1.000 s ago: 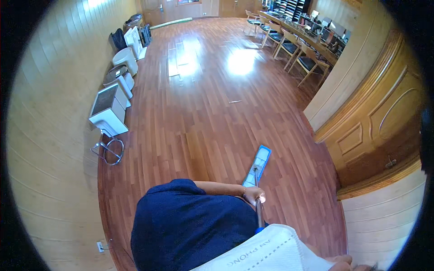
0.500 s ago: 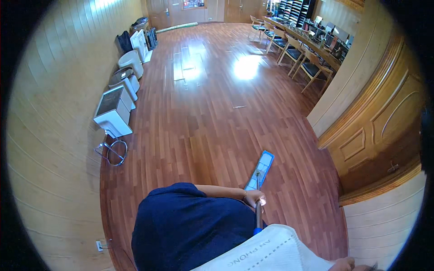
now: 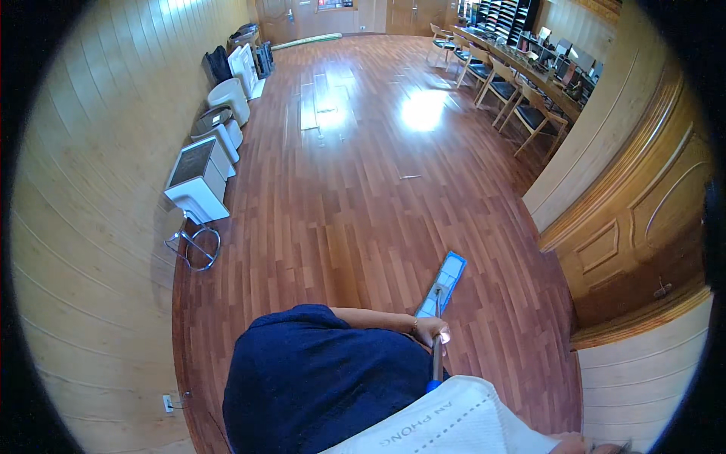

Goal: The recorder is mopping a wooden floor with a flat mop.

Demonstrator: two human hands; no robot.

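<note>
My left hand (image 3: 431,331) is closed around the handle (image 3: 437,362) of a flat mop, at the lower middle. The arm reaches across from the left out of a dark blue sleeve (image 3: 325,378). Beyond the hand, the mop's long light-blue pad (image 3: 441,284) with a brighter blue rim lies slanted on the wooden floor (image 3: 355,250). A blue collar (image 3: 432,386) shows on the handle below the hand. A white cloth (image 3: 439,420) at the lower edge hides the rest of the handle. My right hand is out of sight.
Along the left wall stand a round chrome-framed stool (image 3: 198,246), a white cabinet (image 3: 198,178) and several seats. Wooden chairs (image 3: 538,113) line a long desk (image 3: 522,60) at the far right. A wooden door (image 3: 635,227) is on the right. A loose strip (image 3: 306,41) lies far off.
The whole view has shifted slightly, so the room appears a little further right. My left hand keeps its hold on the mop handle, and the pad has barely moved on the floor.
</note>
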